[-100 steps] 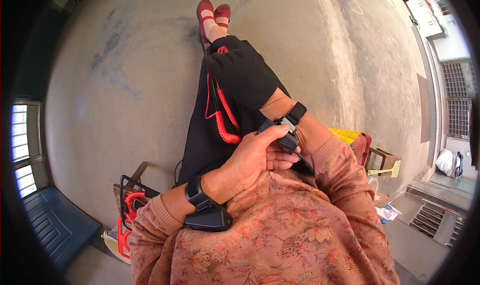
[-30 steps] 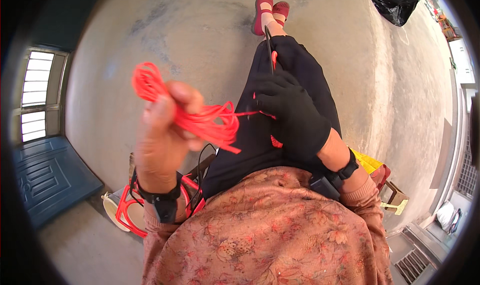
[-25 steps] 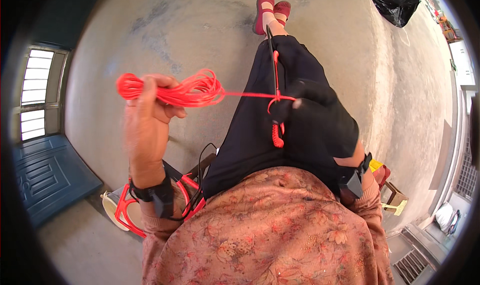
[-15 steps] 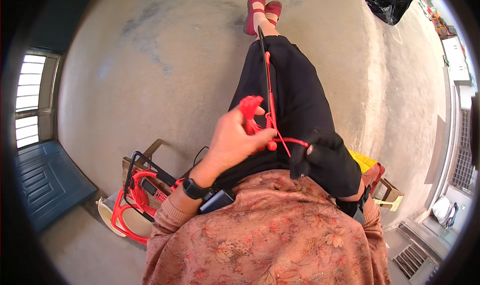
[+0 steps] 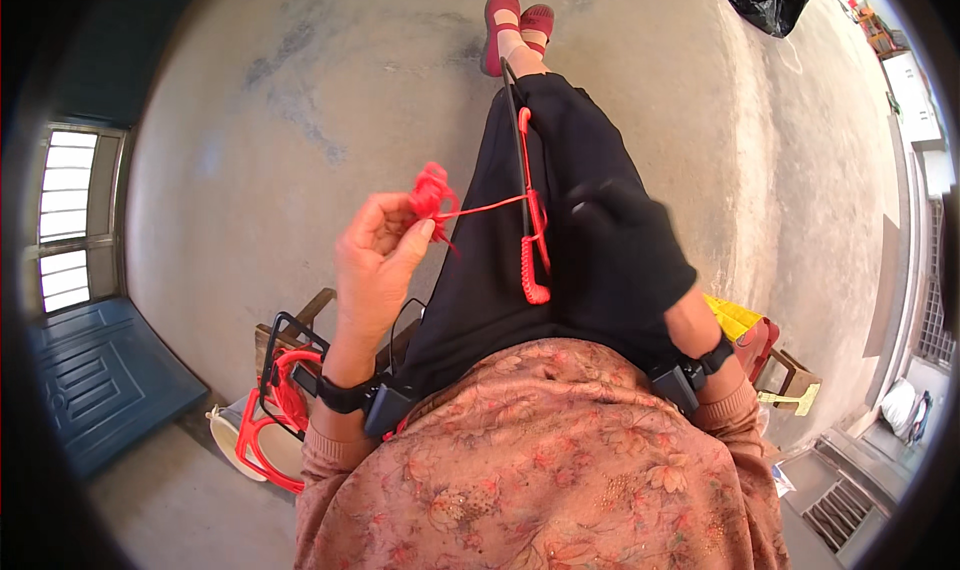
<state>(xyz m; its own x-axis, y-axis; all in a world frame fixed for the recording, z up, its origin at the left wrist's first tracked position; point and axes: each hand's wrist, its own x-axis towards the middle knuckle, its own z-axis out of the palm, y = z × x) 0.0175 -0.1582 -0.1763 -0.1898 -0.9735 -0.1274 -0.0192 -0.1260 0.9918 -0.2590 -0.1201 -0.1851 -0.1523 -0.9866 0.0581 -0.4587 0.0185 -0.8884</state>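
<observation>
My bare left hand [image 5: 376,255] pinches a loose bundle of red cord [image 5: 432,195] between thumb and fingers, left of my legs. From the bundle one strand runs taut across to a thin black frame [image 5: 511,95] that lies lengthwise over my dark trousers. Red cord is wound along the frame's near part, with a tight coiled wrap [image 5: 530,278] at the lower end. My right hand [image 5: 635,250], in a black glove, is over my right thigh, apart from the frame. Its fingers are smeared and blend into the dark cloth, so their grip is unclear.
Beside my left hip are a wooden stool [image 5: 318,310], a black frame [image 5: 283,320], a red frame [image 5: 255,455] and a pale bucket [image 5: 225,435]. A yellow-and-red bag [image 5: 735,318] is at my right. A black plastic bag [image 5: 768,0] rests on the floor far right.
My left hand has moved left, drawing the cord bundle away from the frame. The right hand has let go of the red cord end and shifted upward. The frame tilts slightly differently.
</observation>
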